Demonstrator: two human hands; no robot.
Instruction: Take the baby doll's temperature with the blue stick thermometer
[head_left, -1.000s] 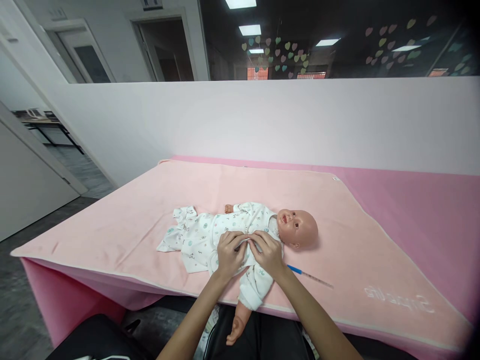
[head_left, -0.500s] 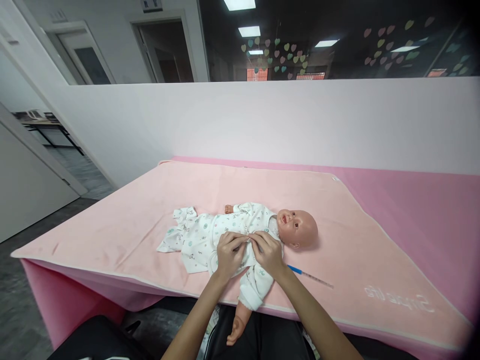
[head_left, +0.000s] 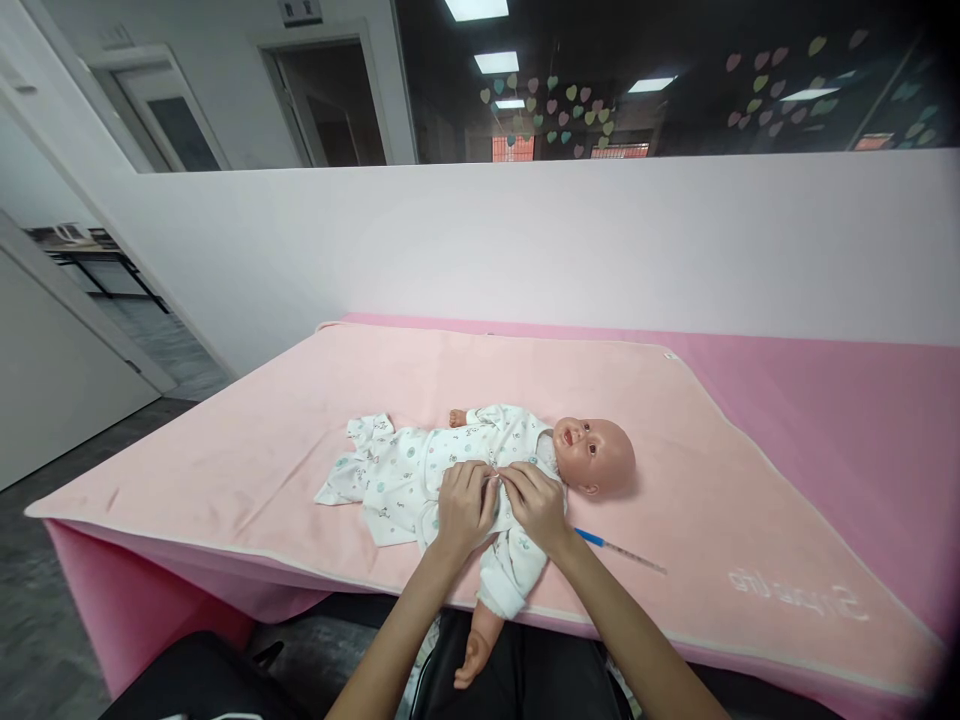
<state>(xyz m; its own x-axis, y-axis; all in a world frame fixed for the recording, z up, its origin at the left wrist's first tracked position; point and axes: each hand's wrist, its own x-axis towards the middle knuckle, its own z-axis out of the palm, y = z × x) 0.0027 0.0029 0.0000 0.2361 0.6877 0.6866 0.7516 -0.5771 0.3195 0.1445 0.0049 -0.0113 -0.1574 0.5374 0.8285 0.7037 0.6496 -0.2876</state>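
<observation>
A baby doll (head_left: 600, 458) lies on its back, head to the right, dressed in a white printed shirt (head_left: 450, 452) and matching trousers (head_left: 386, 490). Over the shirt front, my left hand (head_left: 466, 505) is closed, thumb and fingers pinched on a thin white tie. Close beside it, my right hand (head_left: 534, 505) also pinches at the tie, fingertips nearly touching the left ones. The fingers hide most of the tie. The doll's near arm (head_left: 480, 645) points toward me past the table edge, its sleeve bunched up.
A slim thermometer-like stick with a blue end (head_left: 590, 537) lies right of my right forearm. A peach mat (head_left: 712, 500) with lettering covers the pink table cover (head_left: 847, 420). Behind stands a white wall (head_left: 525, 240) with a window above. The table's front edge is close to my lap.
My left hand has turned slightly and its fingers have curled in more at the tie. My right hand stays in nearly the same place. The doll has not visibly moved.
</observation>
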